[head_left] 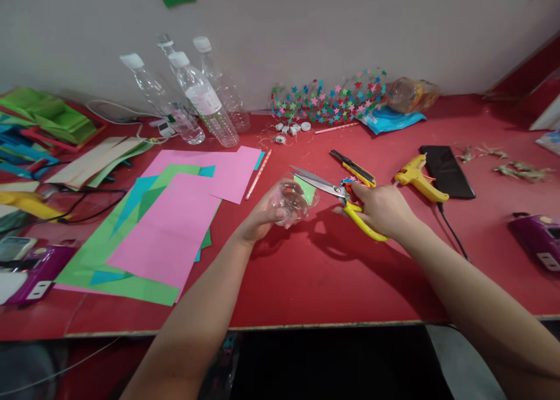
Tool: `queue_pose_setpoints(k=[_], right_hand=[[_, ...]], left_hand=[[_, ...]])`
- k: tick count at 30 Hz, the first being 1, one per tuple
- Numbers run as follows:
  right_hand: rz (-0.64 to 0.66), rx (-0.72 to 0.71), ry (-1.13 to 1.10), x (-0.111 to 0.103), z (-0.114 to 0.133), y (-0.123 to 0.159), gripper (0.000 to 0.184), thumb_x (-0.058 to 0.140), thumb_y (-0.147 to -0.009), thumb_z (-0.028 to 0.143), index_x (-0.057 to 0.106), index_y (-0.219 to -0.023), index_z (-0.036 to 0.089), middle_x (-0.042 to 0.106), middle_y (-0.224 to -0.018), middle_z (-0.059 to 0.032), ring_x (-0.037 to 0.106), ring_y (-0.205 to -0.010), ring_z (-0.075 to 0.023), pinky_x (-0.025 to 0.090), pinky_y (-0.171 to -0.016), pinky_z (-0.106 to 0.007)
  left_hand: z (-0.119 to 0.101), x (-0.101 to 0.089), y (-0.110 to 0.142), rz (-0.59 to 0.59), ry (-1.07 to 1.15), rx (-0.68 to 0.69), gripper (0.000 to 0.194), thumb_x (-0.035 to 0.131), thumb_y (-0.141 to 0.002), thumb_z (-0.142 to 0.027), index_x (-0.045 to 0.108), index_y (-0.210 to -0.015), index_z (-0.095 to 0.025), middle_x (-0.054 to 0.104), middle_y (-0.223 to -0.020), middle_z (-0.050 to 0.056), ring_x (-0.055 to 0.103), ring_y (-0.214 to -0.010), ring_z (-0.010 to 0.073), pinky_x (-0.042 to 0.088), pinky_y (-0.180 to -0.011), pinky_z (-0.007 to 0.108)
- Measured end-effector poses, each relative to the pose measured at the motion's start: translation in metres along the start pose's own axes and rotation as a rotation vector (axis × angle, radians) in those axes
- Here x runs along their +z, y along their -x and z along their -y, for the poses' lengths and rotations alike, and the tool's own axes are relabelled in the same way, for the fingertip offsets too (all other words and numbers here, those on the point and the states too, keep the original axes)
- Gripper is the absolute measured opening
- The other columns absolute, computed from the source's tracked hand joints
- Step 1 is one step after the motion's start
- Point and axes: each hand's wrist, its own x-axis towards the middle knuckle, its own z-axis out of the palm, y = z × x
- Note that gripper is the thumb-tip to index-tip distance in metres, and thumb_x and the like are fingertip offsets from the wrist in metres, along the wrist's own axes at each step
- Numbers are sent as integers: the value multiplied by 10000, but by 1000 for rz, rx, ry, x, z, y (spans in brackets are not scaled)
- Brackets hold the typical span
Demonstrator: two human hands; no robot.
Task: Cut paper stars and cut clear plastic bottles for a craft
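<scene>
My left hand [266, 212] is closed around a clear plastic bottle piece [289, 204], holding it above the red table. In my right hand [385, 206] is a pair of scissors [321, 184] with yellow handles, its blades pointing left over the rim of the bottle piece. A small light green paper [305, 189] lies behind or under the blades; I cannot tell whether it touches the plastic. Just beyond my right hand rests a yellow and black utility knife [353, 168]. Small colourful bits show near my right fingertips, partly hidden.
Pink paper sheets [170, 231] and green ones spread over the left side. Several plastic bottles [203, 100] stand at the wall beside star-covered clear plastic [328, 100]. To the right lie a yellow glue gun [420, 178], its cord, a black phone [447, 171] and a purple power strip [536, 239].
</scene>
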Motion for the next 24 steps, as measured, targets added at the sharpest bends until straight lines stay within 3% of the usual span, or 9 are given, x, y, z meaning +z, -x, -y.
queue_pose_setpoints(k=[10,24], right_hand=[[-77,-31,-6,-3,-6,1,637,291,-870,712,595,-898,153,666,-677,-94,573,-570,-215,150,-544,-291],[52,-12,43,-4,-2,-1,668,209,-901,674,629,-905,155,656,-646,-116,563,-560,-225,152,-538,-297]], left_hand=[[-4,-3,-1,0,-7,-21,529,728,-649,-440,518,-1078,-213,656,-830,49,532,-558,107,333,-451,225],[-3,-3,1,63,9,-35,527,732,-653,-463,519,-1068,-218,669,-838,59,498,-498,91,310,-441,236]])
